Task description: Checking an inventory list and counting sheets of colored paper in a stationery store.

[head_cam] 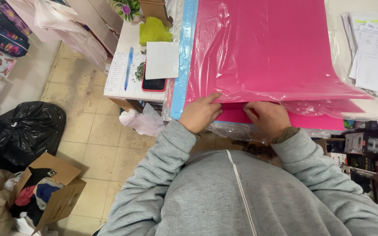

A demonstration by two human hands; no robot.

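Observation:
A stack of large pink sheets (263,48) lies on the table inside a clear plastic wrap (324,105). My left hand (201,113) rests at the near edge of the stack, fingers flat and pushed under the plastic. My right hand (267,118) pinches the near edge of a pink sheet just beside it. A light blue sheet (181,57) sticks out along the left side of the pink stack. Both hands are at the table's front edge, close to my grey zipped sweatshirt.
Left of the sheets are a white notepad (162,60), a red-cased phone (153,83), a blue pen (128,65) and a yellow-green cloth (154,30). Printed papers (372,48) lie at the right. On the floor are a black bag (29,129) and an open cardboard box (53,192).

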